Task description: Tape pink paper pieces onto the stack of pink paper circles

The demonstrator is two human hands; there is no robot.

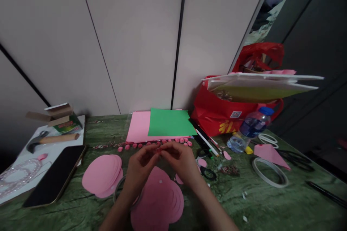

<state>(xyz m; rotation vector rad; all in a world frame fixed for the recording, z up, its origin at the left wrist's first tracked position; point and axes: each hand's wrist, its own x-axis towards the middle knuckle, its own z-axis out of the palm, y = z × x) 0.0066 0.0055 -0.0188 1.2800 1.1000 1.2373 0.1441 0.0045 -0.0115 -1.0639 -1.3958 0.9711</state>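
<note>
My left hand (pixel 139 166) and my right hand (pixel 180 160) meet at the fingertips in the middle of the table. Both are closed in a pinch on a small pink paper roll (pixel 159 149), mostly covered by the fingers. Just behind them runs a row of small pink paper rosettes (pixel 135 145). Below my hands lies a pile of pink paper circles (pixel 155 205), and to its left a second stack of pink circles (pixel 103 174). A roll of tape (pixel 118 188) is partly hidden by my left wrist. Black-handled scissors (pixel 208 174) rest beside my right hand.
Green paper (pixel 172 122) overlaps pink sheets (pixel 138 126) near the wall. Rightward are a red bag (pixel 206 104), a water bottle (pixel 249 130) and a white tape roll (pixel 284 180). A phone (pixel 55 177), a hammer (pixel 59 138) and an open box (pixel 66 122) are left.
</note>
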